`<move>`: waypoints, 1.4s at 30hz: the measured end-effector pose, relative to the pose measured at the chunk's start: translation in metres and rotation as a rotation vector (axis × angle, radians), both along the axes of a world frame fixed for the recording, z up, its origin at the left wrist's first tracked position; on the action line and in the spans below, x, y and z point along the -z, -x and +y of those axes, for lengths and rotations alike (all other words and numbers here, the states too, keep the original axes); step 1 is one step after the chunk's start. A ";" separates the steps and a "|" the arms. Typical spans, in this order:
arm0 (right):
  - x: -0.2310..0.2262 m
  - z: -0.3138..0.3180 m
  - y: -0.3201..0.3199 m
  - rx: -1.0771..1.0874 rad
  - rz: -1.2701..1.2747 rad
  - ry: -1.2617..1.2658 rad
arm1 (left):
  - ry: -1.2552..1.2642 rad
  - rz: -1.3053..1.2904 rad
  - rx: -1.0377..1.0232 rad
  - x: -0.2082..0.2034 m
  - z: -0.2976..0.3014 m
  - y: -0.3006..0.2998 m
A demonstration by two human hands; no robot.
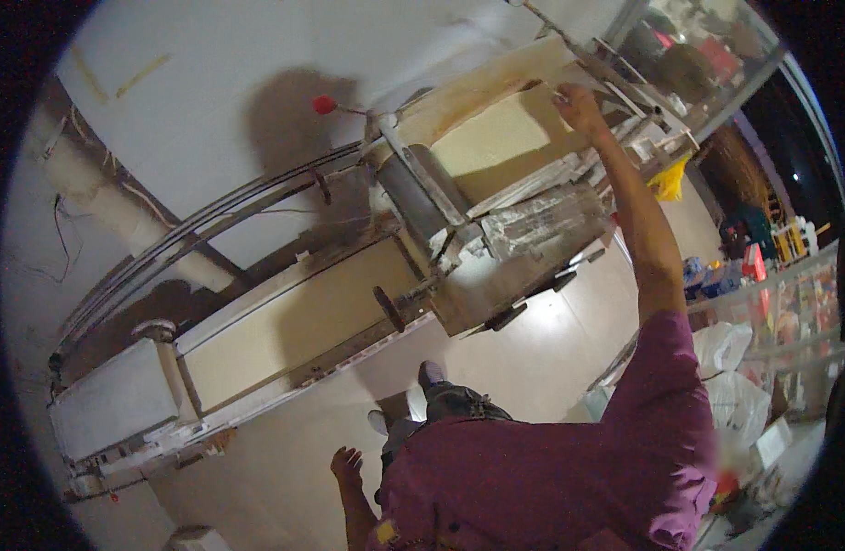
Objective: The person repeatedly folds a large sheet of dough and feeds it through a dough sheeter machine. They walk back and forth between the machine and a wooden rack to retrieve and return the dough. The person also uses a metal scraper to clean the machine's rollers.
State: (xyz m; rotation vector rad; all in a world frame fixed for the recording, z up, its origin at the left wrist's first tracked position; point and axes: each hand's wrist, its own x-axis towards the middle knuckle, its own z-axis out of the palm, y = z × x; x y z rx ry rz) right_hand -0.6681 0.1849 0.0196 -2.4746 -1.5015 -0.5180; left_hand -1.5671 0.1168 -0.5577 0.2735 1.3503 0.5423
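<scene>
We seem to be tending the cream sheet (496,138) atop the machine (544,223), left hand (347,466) loose. Whether our right hand (580,110) grips it, we cannot tell; the next move needs steadiness.

One machine (542,220), two grips (346,466) (579,110), one red-tipped lever (323,105), one purple shirt (542,468)
</scene>
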 end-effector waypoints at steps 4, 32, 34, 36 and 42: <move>0.060 -0.007 -0.112 0.094 -0.128 0.143 | 0.009 -0.050 -0.150 -0.024 -0.039 -0.025; 0.134 -0.019 -0.253 -0.079 -0.030 0.229 | 0.020 0.211 -0.107 -0.057 -0.040 -0.035; 0.106 -0.022 -0.272 -0.145 -0.118 0.247 | 0.000 0.139 -0.107 -0.043 -0.048 -0.036; 0.093 -0.017 -0.265 -0.334 -0.479 0.166 | 0.004 0.111 -0.105 -0.034 -0.056 -0.034; 0.097 0.025 -0.078 -0.132 -0.333 0.116 | -0.069 0.175 0.001 -0.029 -0.071 -0.010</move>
